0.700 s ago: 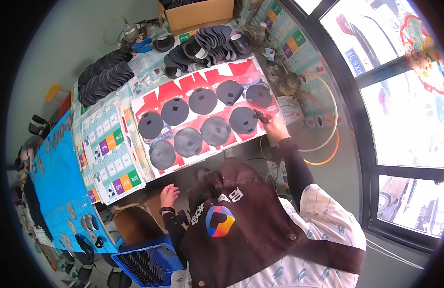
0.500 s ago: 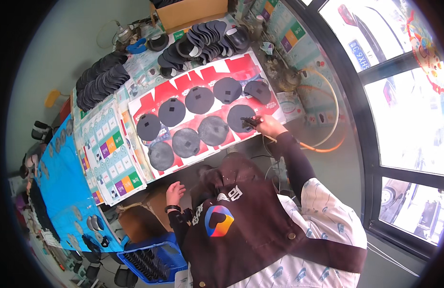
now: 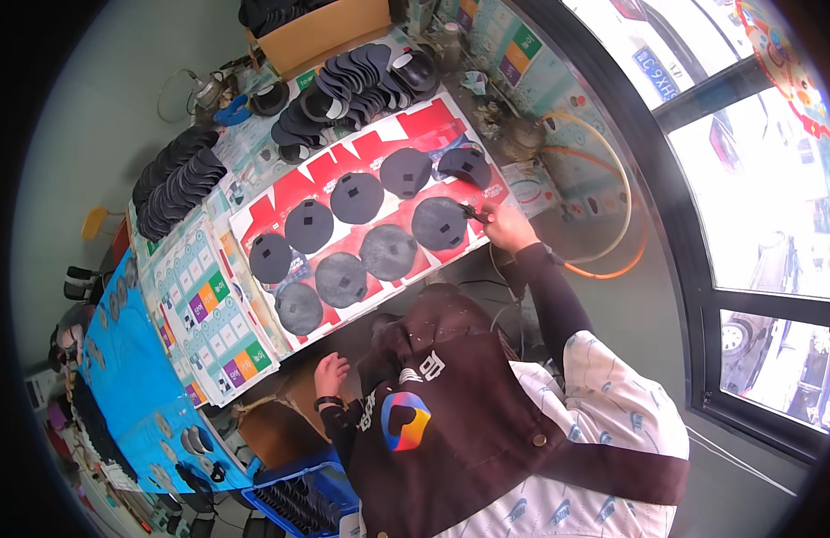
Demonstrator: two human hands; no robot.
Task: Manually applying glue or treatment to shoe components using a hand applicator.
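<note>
A red and white sheet (image 3: 393,148) lies on the table with several black round pads on it, each with a small square patch at its centre. My right hand (image 3: 508,227) is shut on a small dark tool (image 3: 474,213). The tool's tip touches the right edge of the nearest right-hand pad (image 3: 437,224). My left hand (image 3: 331,371) rests on the table's near edge with its fingers apart and nothing in it. It is just below a pad (image 3: 299,308) at the sheet's near left corner.
Piles of black pads lie at the far left (image 3: 175,177) and at the back (image 3: 352,79), by a cardboard box (image 3: 330,31). Coloured printed sheets (image 3: 213,314) and a blue sheet (image 3: 128,377) lie to the left. A blue crate (image 3: 294,500) stands below. An orange hose loop (image 3: 612,202) lies by the window.
My right hand has stayed at the right-hand near pad, and the tool tip has shifted slightly along its edge. My left hand has not moved from the table edge.
</note>
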